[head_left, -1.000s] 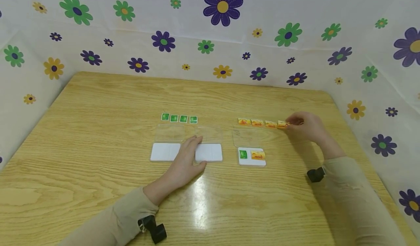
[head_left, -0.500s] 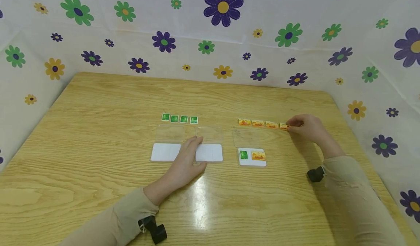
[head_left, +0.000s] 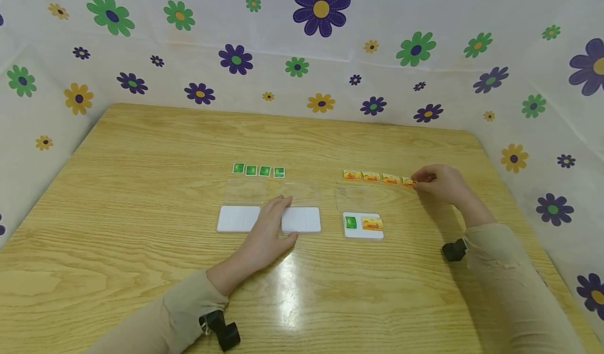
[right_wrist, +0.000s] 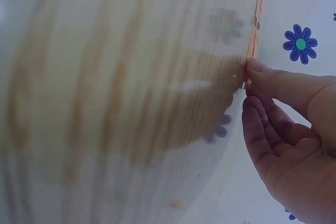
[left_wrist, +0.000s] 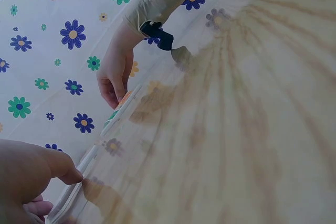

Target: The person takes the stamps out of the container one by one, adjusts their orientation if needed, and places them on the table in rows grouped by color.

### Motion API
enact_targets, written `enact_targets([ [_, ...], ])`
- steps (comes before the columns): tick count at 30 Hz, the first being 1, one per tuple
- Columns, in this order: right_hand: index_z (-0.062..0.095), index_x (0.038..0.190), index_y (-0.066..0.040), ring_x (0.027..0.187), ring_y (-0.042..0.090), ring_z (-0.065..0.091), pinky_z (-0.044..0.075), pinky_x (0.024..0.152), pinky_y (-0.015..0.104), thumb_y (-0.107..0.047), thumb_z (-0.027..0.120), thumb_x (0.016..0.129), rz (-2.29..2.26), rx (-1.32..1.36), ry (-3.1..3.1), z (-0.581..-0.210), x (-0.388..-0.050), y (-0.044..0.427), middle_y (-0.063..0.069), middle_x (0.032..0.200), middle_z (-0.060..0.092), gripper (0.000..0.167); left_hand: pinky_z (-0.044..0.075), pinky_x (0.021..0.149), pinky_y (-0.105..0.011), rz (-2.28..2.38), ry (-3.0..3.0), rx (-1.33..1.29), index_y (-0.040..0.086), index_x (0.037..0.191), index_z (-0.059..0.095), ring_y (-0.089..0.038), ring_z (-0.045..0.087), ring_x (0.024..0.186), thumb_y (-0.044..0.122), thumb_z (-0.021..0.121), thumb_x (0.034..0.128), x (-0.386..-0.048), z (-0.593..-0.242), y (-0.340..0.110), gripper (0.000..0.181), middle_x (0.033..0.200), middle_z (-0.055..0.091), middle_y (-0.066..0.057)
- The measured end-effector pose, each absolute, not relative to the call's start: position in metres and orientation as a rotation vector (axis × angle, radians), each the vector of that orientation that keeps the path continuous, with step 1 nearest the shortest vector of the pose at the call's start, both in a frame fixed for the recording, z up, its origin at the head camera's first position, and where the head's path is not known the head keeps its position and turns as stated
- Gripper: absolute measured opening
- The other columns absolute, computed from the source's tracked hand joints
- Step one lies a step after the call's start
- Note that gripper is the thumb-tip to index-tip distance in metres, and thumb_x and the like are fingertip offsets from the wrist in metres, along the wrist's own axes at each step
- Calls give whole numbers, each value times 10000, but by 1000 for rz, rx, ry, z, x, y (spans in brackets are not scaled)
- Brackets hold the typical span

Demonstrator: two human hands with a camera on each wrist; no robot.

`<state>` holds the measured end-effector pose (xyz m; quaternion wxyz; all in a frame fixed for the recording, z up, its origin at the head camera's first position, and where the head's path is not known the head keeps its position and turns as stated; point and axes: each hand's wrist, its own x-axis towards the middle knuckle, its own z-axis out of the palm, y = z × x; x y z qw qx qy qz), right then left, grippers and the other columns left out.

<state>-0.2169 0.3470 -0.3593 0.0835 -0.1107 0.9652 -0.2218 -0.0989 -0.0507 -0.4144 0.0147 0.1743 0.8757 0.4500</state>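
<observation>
In the head view my left hand [head_left: 266,234] rests between two white cards, its fingertips over the left edge of the right-hand white card [head_left: 302,220]; the other white card [head_left: 238,219] lies to its left. My right hand [head_left: 441,186] pinches the right end of the last yellow-orange sticker [head_left: 408,181] in a row of several. The right wrist view shows the thumb [right_wrist: 260,77] and fingers meeting at this sticker. A small white card [head_left: 363,234] nearer the front bears a green sticker [head_left: 351,222] and a yellow-orange one [head_left: 372,224].
Several green square stickers [head_left: 251,170] lie in a row at the back left. Clear, flat covers [head_left: 244,190] lie behind the white cards, with another [head_left: 355,199] behind the small card. A flowered cloth [head_left: 264,39] stands behind the wooden table [head_left: 141,149].
Since a second ago, my right hand has shifted slightly to the right and the last yellow-orange sticker lies a little further right. My left hand has stayed in place.
</observation>
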Motion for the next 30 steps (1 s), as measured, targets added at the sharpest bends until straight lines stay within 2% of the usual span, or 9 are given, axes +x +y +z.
enact_targets([
  [21,663,1104,48,928,356,577,462,786,496,-100,679,884,-632,-299,2884,-355,-217,344,213,1005,646,266,269,1106,-474,1397,2738,531,-49,1424,343,-336,273,1367,77,712,829,-99,-413,-50,711,1433,357,-217],
  [30,657,1116,38,941,347,566,469,775,483,-117,633,916,-665,-285,2898,-352,-215,345,212,1020,630,255,265,1109,-468,1405,2740,527,-49,1424,343,-334,275,1366,71,713,823,-99,-413,-50,717,1427,364,-216],
])
